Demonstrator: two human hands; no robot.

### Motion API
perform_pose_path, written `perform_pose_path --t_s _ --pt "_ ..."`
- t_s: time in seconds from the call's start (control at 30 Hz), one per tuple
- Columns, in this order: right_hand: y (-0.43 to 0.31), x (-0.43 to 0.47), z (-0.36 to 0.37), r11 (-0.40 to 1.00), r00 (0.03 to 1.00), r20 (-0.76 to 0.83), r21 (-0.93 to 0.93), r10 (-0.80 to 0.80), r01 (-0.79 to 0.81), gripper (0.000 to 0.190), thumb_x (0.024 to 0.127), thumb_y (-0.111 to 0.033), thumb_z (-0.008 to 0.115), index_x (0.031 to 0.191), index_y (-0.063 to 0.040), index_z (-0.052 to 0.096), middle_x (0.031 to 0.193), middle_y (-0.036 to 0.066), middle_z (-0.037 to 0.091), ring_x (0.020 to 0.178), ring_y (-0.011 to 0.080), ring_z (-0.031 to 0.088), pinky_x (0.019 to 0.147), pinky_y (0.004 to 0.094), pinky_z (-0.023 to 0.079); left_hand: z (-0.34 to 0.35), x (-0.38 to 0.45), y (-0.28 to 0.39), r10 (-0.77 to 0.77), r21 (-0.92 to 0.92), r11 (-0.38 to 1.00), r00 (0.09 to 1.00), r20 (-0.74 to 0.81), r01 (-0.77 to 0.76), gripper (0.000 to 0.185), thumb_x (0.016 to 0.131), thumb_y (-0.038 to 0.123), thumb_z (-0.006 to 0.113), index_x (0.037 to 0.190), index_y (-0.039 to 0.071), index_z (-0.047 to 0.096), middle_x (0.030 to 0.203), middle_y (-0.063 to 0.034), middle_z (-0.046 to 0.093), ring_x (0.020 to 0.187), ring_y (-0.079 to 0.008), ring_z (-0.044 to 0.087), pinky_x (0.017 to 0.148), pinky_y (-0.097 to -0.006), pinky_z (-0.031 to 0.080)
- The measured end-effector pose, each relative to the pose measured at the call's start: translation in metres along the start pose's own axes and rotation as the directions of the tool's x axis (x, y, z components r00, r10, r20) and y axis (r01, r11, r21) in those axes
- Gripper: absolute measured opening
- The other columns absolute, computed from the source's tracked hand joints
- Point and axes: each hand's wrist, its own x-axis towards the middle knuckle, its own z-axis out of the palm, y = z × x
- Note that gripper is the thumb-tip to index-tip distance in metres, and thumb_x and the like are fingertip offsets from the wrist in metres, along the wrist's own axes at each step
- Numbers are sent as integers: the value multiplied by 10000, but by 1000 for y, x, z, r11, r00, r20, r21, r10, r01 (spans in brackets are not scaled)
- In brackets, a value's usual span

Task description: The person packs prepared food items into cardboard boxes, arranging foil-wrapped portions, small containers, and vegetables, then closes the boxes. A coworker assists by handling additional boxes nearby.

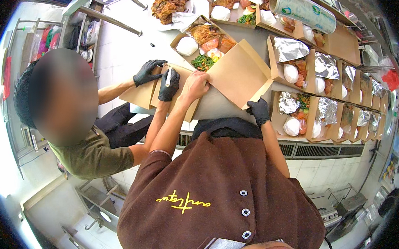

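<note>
An open cardboard meal box [173, 43] stands before me, holding a white wrapped bundle [187, 46], browned fried food [204, 34], small plastic-wrapped portions [211, 44] and green vegetables [203, 62]. Its brown lid [239, 73] is folded out toward me. Bare and curled, my left hand [196, 85] pinches the lid's left corner. At the lid's near right corner, my right hand [259, 112] in a black glove grips the folded flap.
On my left, a co-worker's gloved hands hold a white marker [168, 77] over closed cardboard boxes [177, 80]. Filled boxes [280, 115] stand in rows at right. A plate of fried food [169, 7] and a large plastic-film roll [303, 10] are at the back.
</note>
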Motion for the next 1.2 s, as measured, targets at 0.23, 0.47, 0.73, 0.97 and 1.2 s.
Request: perform_pose_path --t_s 0.23,0.47,0.73,0.97,1.2 --pt "-48 -60 28 983 1000 6 183 25 -26 365 871 -147 697 1161 45 590 919 129 698 683 223 703 582 350 583 8 -13 -6 -37 -207 978 996 -83 19 192 708 -25 696 889 38 693 974 -148 722 1015 -360 676 940 -439 535" --pt "-67 -82 8 989 987 -134 106 -93 108 274 907 -96 656 1138 20 567 962 108 669 682 166 665 544 297 550 34 -16 3 -54 -237 972 979 -199 5 151 738 6 737 875 49 691 960 -149 694 1047 -367 647 952 -451 523" --pt "-98 -52 -114 789 869 -242 -568 -432 234 216 914 -172 671 980 30 627 970 128 660 838 245 655 778 401 531 75 -5 74 95 -421 892 980 -176 -162 219 861 130 791 1055 45 734 1117 -143 726 1126 -330 671 965 -442 535" --pt "-180 -21 -137 397 636 -265 -915 -725 71 339 959 -275 648 1169 -10 669 1163 234 678 1054 416 662 966 486 516 24 48 -24 -456 -405 875 727 -513 263 606 860 293 829 1332 0 586 1139 -195 686 1053 -329 669 931 -437 544" --pt "-216 2 -18 396 493 -102 -744 -864 538 343 891 -214 761 1191 -63 692 1168 164 701 1128 345 660 994 453 519 4 77 -82 -627 -351 776 694 -353 523 1105 731 415 925 1503 -61 295 1350 -312 542 1278 -433 554 1086 -494 466"
